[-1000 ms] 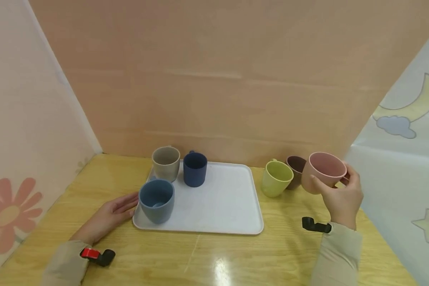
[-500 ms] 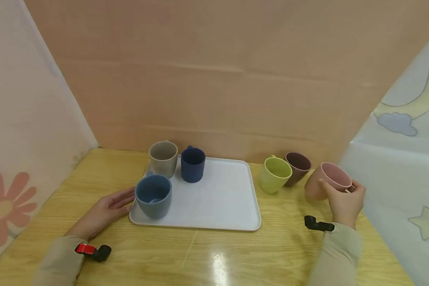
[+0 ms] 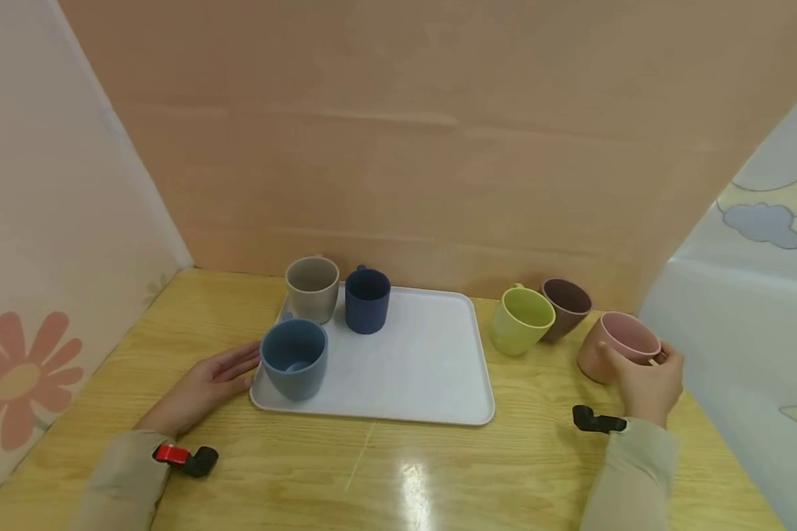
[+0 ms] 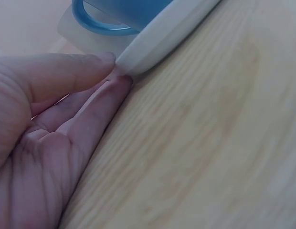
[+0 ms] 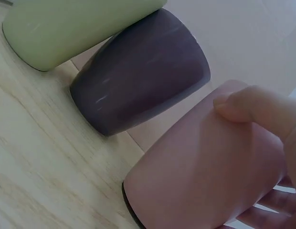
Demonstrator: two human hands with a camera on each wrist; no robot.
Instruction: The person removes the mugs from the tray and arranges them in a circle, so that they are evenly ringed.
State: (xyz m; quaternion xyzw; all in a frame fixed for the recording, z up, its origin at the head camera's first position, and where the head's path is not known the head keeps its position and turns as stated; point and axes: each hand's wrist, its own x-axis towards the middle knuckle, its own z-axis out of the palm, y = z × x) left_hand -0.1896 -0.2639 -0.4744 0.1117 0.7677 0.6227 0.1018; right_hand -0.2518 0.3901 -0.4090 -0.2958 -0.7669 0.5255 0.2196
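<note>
My right hand (image 3: 654, 380) grips a pink mug (image 3: 601, 350) at the far right, thumb on its side and fingers by the handle. In the right wrist view the mug (image 5: 200, 167) has its base at or very near the tabletop; contact is unclear. My left hand (image 3: 206, 383) lies with straight fingers touching the left edge of a white tray (image 3: 412, 369); the left wrist view shows thumb and fingertips against the rim (image 4: 153, 47). A blue mug (image 3: 295, 369) stands on the tray near that hand, with a beige mug (image 3: 314, 299) and a navy mug (image 3: 367, 306) behind.
A lime-green mug (image 3: 519, 324) and a dark brown mug (image 3: 561, 313) stand close together between the tray and the pink mug. An orange-brown backdrop (image 3: 385, 184) rises behind the wooden table (image 3: 292, 472). Patterned panels flank both sides.
The pink mug has been lowered by my right hand and moved slightly right, away from the brown mug. My left hand stays at the tray edge. The head view has shifted slightly.
</note>
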